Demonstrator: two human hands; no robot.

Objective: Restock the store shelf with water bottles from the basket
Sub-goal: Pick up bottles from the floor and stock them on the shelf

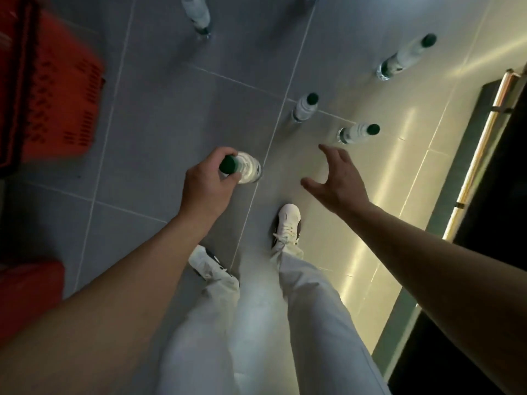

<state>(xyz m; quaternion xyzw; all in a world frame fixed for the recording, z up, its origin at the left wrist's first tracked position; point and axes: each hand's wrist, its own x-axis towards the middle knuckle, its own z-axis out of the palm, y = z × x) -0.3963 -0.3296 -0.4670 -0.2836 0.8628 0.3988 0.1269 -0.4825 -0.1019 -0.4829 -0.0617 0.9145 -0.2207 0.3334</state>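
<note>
Left hand is gripping a green-capped water bottle by its neck, right hand is spreading empty, while four bottles are waiting on the floor toward one o'clock, red basket at ten.

The red basket and farthest bottle are cut by the edges.

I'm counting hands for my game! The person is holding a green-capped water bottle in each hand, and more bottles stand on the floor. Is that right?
Not quite. In the head view only the left hand holds a green-capped bottle. The right hand is open and holds nothing. More bottles do stand on the floor, like the nearest one.
</note>
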